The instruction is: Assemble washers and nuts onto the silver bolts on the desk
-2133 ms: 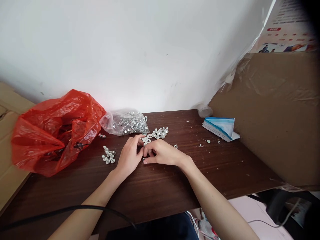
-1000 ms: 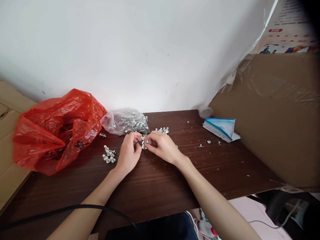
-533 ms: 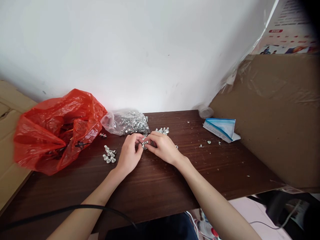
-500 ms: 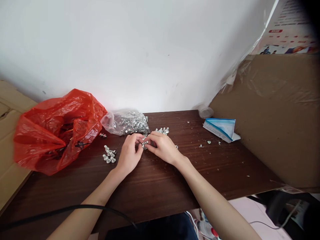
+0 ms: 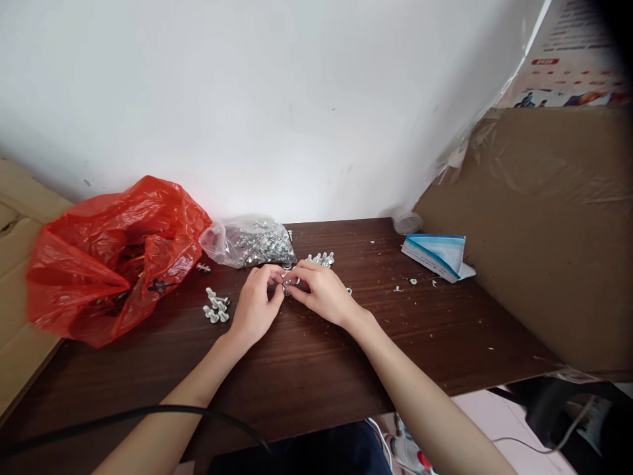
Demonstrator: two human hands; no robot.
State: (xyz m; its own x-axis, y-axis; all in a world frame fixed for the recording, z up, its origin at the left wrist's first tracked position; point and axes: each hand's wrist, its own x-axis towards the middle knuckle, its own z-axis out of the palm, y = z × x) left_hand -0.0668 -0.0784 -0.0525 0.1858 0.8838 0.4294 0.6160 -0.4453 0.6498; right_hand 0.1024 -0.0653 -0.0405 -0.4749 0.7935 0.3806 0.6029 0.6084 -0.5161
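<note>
My left hand [image 5: 258, 295] and my right hand [image 5: 316, 288] meet over the middle of the table, fingertips pinched close together. Between them is a small metal part [image 5: 287, 284], mostly covered by the fingers, so its exact kind is hard to make out. Just behind my right hand lies a cluster of small white-and-silver screw-like parts [image 5: 321, 259]. Several similar white pieces [image 5: 216, 307] form a loose pile left of my left hand. Behind my hands rests a clear plastic bag [image 5: 252, 243] full of small shiny metal pieces.
A red plastic bag [image 5: 119, 257] with dark items inside stands at the left. To the right are a blue-and-white packet [image 5: 438, 256], a clear round container [image 5: 406, 221] and a large cardboard box [image 5: 548, 231]. A black cable [image 5: 148, 410] crosses in front of my left forearm.
My fingertips have shifted very slightly around the small metal part; both hands stay in the same place. Everything else is unchanged.
</note>
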